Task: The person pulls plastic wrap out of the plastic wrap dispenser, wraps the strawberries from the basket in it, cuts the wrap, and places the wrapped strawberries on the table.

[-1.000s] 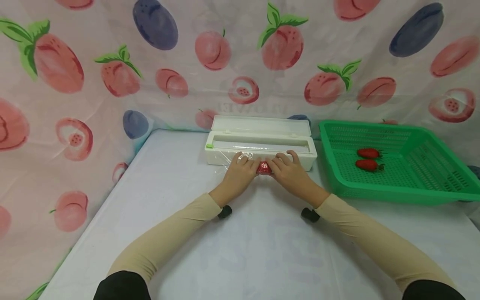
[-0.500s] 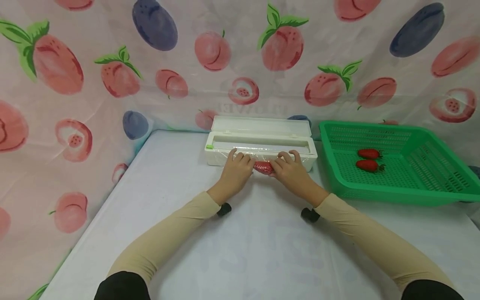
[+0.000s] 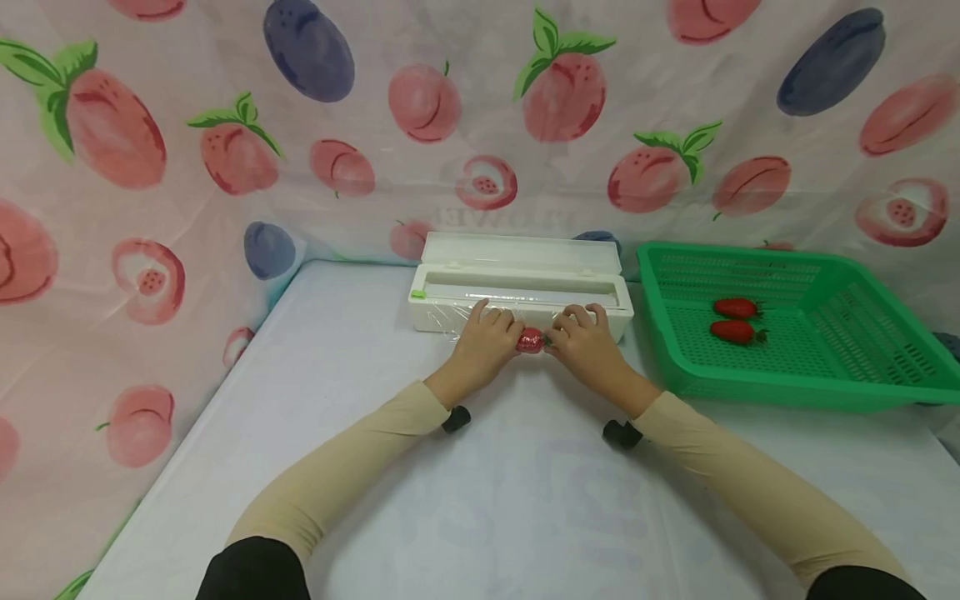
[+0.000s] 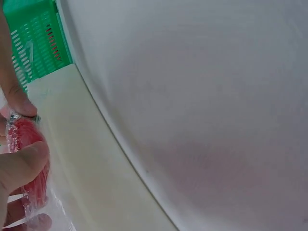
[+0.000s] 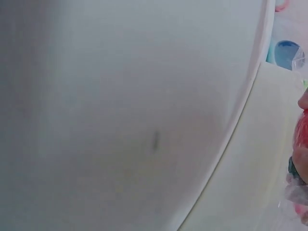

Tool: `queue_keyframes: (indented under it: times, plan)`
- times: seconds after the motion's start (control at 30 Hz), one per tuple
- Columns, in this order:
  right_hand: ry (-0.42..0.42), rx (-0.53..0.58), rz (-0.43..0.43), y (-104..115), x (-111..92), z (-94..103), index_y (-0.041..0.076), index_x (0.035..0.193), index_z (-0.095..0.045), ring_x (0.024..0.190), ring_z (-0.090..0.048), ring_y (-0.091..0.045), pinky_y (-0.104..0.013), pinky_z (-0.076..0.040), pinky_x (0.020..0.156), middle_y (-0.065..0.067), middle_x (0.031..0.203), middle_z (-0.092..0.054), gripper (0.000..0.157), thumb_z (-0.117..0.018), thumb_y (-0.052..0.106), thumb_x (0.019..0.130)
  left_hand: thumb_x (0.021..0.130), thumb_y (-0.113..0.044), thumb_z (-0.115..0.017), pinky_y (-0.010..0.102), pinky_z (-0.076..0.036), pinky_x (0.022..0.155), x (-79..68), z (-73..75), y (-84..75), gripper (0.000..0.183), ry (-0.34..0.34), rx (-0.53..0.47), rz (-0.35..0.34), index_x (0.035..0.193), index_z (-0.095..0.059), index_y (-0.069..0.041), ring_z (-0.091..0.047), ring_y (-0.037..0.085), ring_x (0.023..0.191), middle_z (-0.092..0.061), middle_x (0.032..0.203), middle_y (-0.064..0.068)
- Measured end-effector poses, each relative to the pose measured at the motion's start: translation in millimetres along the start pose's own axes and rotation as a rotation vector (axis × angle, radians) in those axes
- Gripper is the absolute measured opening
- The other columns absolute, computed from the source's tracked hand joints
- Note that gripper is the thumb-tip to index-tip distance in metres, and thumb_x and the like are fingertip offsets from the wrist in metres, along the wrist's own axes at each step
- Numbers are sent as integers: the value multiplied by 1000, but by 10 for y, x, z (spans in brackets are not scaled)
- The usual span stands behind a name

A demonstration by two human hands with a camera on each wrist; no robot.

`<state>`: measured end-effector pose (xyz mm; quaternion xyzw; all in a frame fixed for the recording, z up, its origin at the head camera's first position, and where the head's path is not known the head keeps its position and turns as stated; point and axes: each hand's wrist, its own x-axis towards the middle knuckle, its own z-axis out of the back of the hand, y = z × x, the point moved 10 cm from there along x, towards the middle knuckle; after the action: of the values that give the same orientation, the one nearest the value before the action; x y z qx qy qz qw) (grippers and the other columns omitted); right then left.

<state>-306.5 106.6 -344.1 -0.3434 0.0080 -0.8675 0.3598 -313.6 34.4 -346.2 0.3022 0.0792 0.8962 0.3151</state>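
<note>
A red strawberry [image 3: 531, 340] with a green leafy top, wrapped in clear cling film, lies in front of the white film box [image 3: 442, 314]. My left hand [image 3: 483, 343] grips its body, the thumb pressed along its side in the left wrist view. My right hand [image 3: 588, 346] pinches the film at the leafy end. In the left wrist view the wrapped strawberry [image 4: 31, 127] shows between both hands. Clear film stretches from the box toward my left hand. The right wrist view catches only part of the strawberry [image 5: 301, 132] at its edge.
The film box's lid [image 3: 525, 250] stands raised at the back, with the roll inside. To the right is a green perforated basket [image 3: 750, 379] holding two more strawberries [image 3: 737, 332]. A fruit-patterned cloth [image 3: 420, 183] hangs behind the white table [image 3: 510, 500].
The strawberry has turned within its film, its leafy end now showing beside my right fingers. My left hand moved a little left, then back right. The right hand has barely shifted.
</note>
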Motion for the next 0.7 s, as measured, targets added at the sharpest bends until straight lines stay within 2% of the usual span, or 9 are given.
queue_keyframes:
  times: [0.17,0.33,0.4,0.53,0.7]
  plan:
    - [38,12,-10,-1,12,-22,6,85,-73,96,-55,-27,-53,-39,90,-7,81,-67,18,-79,17,72,80,-35,-71,44,-41,102,-7,-20,-11,33,-14,-21,-3,104,-66,-12,-63,20,99,-67,99,4]
    - [86,21,-9,9,22,-73,4,108,-65,103,-54,-29,-54,-38,92,-11,99,-67,46,-81,27,71,79,-40,-70,43,-41,102,-19,-56,22,39,-8,-16,4,105,-66,-13,-63,20,99,-67,100,4]
    - [88,25,-2,23,36,-81,4,113,-62,104,-54,-29,-54,-38,93,-11,102,-67,52,-81,30,72,79,-41,-69,43,-41,102,-22,-65,34,40,-8,-17,5,106,-65,-13,-63,19,99,-68,101,3]
    - [64,33,2,34,80,-74,5,109,-64,103,-55,-28,-54,-38,93,-9,98,-69,43,-79,25,74,80,-40,-69,43,-40,101,-15,-63,61,38,-8,-42,6,105,-64,-12,-63,19,99,-68,102,2]
    - [53,54,-1,24,100,-78,5,104,-65,101,-57,-28,-54,-40,92,-9,97,-71,40,-81,23,72,78,-40,-72,44,-39,102,-27,-112,167,35,45,-67,52,100,-66,-14,-62,20,97,-69,100,1]
